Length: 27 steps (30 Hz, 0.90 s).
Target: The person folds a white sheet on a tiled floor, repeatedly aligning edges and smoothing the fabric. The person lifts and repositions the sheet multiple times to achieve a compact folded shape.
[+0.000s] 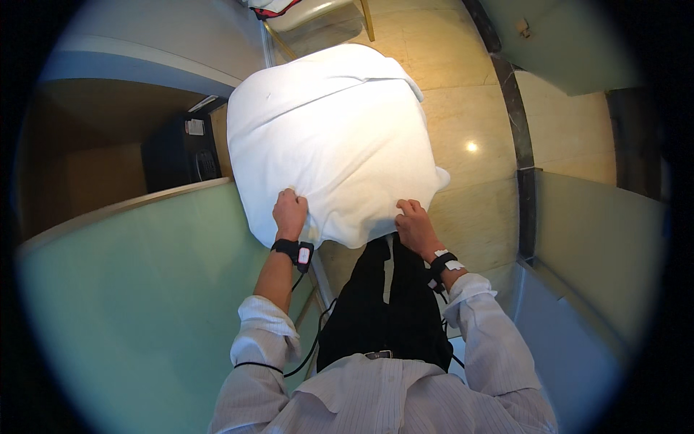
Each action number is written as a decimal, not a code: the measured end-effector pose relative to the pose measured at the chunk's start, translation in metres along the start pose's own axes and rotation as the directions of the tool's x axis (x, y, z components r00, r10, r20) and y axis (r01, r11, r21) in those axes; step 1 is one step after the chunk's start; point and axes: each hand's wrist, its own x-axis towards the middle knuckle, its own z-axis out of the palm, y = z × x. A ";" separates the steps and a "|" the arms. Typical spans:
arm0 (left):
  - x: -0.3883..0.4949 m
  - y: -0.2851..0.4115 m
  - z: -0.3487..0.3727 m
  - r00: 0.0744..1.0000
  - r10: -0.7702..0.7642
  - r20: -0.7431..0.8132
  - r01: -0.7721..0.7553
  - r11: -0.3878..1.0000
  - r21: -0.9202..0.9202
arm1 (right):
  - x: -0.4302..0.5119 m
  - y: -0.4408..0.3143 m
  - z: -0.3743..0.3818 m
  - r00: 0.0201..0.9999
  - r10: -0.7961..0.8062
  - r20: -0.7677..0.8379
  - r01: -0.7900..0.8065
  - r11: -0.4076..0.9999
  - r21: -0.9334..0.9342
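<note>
A large white cloth (pixel 336 141), perhaps a blanket or thick towel, spreads out in front of my legs. It has a fold across its far part and creases running from the near edge. My left hand (pixel 290 211) is closed on the cloth near its front left corner. On the other side, my right hand (pixel 416 225) pinches the cloth close to its front right edge. What lies beneath the cloth is hidden. Both wrists carry black straps, and a small device (pixel 304 255) sits on the left one.
To the left, a dark safe (pixel 179 154) stands inside an open cabinet (pixel 97 173), beside a pale green panel (pixel 130 293). A chair (pixel 306 12) with cloth items on it is at the top. Tiled floor (pixel 461 119) runs along the right, bordered by glass panels (pixel 591 238).
</note>
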 end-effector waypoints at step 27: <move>0.046 0.281 0.040 0.985 0.066 0.161 -0.044 0.990 -0.133 | 0.050 0.097 -0.090 0.969 -0.154 0.192 0.080 0.935 0.347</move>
